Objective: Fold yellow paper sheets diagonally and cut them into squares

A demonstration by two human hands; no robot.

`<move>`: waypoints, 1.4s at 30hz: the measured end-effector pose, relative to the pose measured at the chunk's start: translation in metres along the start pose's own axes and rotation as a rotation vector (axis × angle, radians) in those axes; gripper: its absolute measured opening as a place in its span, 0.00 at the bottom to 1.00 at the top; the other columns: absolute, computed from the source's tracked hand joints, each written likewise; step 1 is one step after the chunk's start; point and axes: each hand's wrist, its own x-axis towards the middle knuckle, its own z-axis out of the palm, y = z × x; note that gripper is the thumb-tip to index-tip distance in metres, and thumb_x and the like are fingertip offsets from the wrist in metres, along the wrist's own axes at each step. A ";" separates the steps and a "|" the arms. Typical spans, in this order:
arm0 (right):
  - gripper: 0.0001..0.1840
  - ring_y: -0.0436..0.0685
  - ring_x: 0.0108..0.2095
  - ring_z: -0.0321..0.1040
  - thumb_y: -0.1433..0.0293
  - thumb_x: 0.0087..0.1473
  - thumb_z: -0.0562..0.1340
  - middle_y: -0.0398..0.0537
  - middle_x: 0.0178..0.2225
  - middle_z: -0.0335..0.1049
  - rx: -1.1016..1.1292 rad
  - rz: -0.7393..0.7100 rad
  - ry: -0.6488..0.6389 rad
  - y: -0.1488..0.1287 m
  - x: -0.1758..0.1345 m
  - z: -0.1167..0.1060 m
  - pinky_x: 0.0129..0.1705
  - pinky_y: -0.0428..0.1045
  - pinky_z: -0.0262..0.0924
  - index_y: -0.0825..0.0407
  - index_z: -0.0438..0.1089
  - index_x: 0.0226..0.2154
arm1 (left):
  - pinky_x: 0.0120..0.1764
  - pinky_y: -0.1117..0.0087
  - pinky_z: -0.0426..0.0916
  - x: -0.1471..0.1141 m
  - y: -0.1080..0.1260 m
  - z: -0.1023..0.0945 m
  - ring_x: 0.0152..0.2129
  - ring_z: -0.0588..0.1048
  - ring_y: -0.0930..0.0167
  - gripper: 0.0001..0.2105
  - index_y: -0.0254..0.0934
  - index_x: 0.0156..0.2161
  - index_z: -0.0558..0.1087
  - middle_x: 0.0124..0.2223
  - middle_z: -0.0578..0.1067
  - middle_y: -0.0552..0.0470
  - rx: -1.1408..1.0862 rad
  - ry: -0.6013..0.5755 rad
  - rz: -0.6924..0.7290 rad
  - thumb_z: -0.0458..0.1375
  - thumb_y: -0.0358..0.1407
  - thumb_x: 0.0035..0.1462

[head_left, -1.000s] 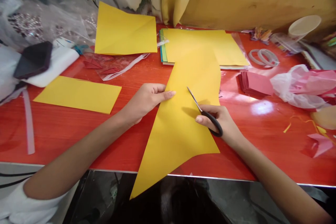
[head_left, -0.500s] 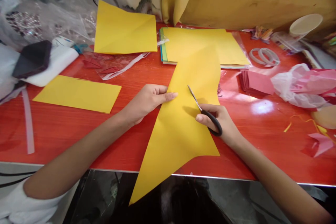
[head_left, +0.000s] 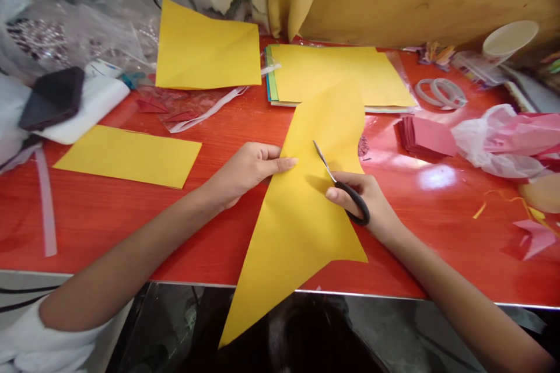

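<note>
Plainly, the head view shows the left hand (head_left: 251, 172) closed in a pinch on the near-vertical left edge of a large yellow sheet (head_left: 301, 221), thumb on top and fingers mostly hidden at its edge. The sheet spreads rightward from that hand, its long pointed corner running down past the table edge below both hands. The right hand (head_left: 371, 204) is curled around the black handle of the scissors (head_left: 362, 210), over the sheet's right side; their blades point up and away from it, seemingly together, though whether the tips touch the paper is hard to tell.

To the left of the left hand, a yellow rectangle (head_left: 131, 154) lies on the red table (head_left: 109, 227), with a dark phone (head_left: 52, 99) farther off. Beyond the left hand is another yellow sheet with a raised corner (head_left: 207, 49). Ahead of the right hand lies a paper stack (head_left: 332, 76), yellow on top; up and right of that hand sit small red papers (head_left: 429, 137) and two pale rings (head_left: 446, 93).
</note>
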 end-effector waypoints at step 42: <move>0.20 0.47 0.20 0.54 0.51 0.40 0.67 0.40 0.19 0.59 0.005 0.007 -0.032 -0.001 0.001 0.000 0.20 0.44 0.49 0.51 0.70 0.24 | 0.36 0.73 0.71 0.001 0.000 0.005 0.34 0.77 0.70 0.11 0.35 0.37 0.76 0.36 0.79 0.51 -0.006 0.029 0.076 0.62 0.41 0.52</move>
